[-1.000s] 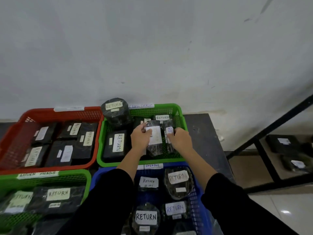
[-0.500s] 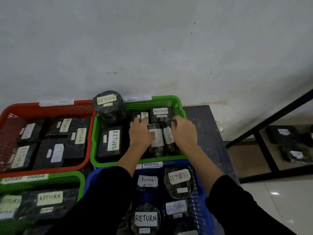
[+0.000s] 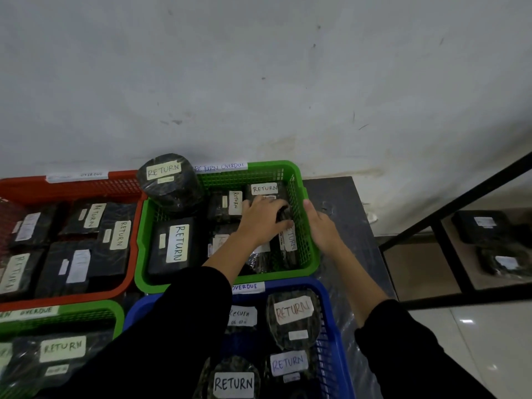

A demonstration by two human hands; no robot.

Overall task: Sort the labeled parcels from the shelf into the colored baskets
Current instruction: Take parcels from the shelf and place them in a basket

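Five baskets already hold black parcels. In the far green basket (image 3: 312, 249), at the surface's back right, the left hand (image 3: 263, 221) presses loosely curled on a small parcel (image 3: 283, 216) — the right hand (image 3: 321, 226) rests open and empty on the rim. More parcels wait on the shelf (image 3: 431, 283) — sorting is unfinished.

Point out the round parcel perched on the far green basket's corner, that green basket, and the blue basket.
round parcel (image 3: 169, 182), head view, on its black wrapped side below the RETURN label.
green basket (image 3: 312, 254), head view, on its right rim.
blue basket (image 3: 335, 338), head view, on its right wall.
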